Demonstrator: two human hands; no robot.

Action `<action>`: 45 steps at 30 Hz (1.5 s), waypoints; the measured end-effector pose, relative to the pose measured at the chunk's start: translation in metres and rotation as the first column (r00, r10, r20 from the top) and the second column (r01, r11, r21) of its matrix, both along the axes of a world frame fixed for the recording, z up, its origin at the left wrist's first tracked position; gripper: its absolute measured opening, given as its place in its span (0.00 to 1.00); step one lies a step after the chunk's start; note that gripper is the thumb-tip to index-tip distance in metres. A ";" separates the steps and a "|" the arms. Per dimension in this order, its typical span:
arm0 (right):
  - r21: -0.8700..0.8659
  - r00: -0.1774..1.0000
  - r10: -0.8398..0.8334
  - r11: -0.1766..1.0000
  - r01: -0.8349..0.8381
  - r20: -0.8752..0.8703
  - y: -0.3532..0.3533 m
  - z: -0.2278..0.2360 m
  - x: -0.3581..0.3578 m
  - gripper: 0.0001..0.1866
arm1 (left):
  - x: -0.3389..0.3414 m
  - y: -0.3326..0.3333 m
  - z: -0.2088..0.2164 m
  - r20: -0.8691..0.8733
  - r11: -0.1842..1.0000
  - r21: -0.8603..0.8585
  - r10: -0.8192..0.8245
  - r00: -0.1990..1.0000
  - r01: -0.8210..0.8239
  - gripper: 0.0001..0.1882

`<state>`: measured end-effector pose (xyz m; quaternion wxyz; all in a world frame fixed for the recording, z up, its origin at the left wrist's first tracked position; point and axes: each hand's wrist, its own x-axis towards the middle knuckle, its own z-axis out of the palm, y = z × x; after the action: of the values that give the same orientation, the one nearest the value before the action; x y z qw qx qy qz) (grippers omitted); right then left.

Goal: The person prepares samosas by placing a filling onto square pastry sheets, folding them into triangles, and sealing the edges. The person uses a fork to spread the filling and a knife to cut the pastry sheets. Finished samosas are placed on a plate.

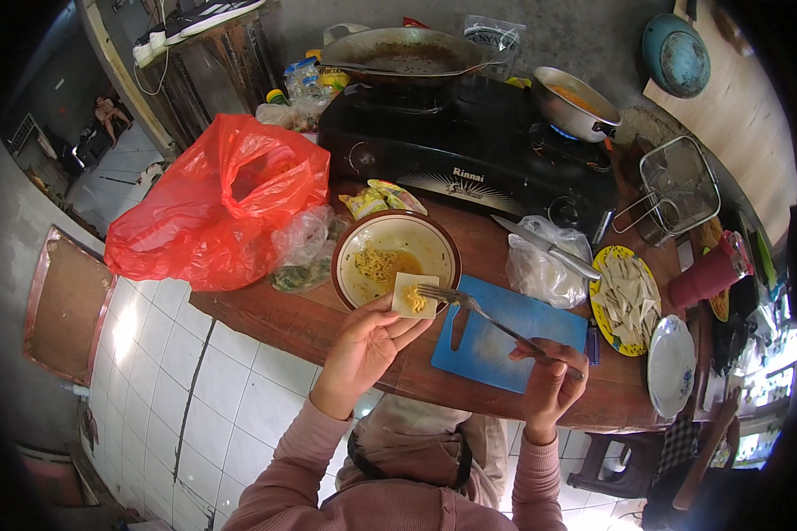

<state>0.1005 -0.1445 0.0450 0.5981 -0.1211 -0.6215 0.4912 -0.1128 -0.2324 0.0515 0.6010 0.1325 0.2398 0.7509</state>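
Left grip (363, 350) pinching square dough wrapper (411, 280); right grip (551, 376) clamping fork (484, 310); apparently placing noodles (415, 301); next move likely calling for easing fork clear

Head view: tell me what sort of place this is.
A kitchen, probably a home one: a black stove carries a wide wok and a metal pot over a blue flame, with a blue cutting board in front.

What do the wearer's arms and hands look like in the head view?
The left hand and right hand are bare, with no gloves and no watch visible. Both forearms wear long, dusty-pink sleeves with a ribbed knit texture, ending near the wrists.
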 end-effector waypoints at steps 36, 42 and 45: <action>-0.237 0.998 0.069 0.969 -0.067 0.002 0.011 0.017 0.012 0.19 | -0.001 -0.008 0.004 -0.038 0.983 -0.064 -0.175 0.984 0.172 0.24; -0.223 0.998 0.050 0.974 -0.043 0.025 0.011 0.019 0.015 0.21 | -0.001 -0.008 0.001 -0.024 0.980 -0.062 -0.190 0.982 0.188 0.23; -0.219 0.997 0.061 0.975 -0.049 0.050 0.011 0.021 0.015 0.21 | -0.001 -0.008 0.002 -0.013 0.980 -0.059 -0.192 0.981 0.191 0.23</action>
<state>0.1157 -0.1335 0.0664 0.5495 -0.1823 -0.5840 0.5690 -0.1139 -0.2407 0.0531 0.6718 0.1445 0.2529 0.6811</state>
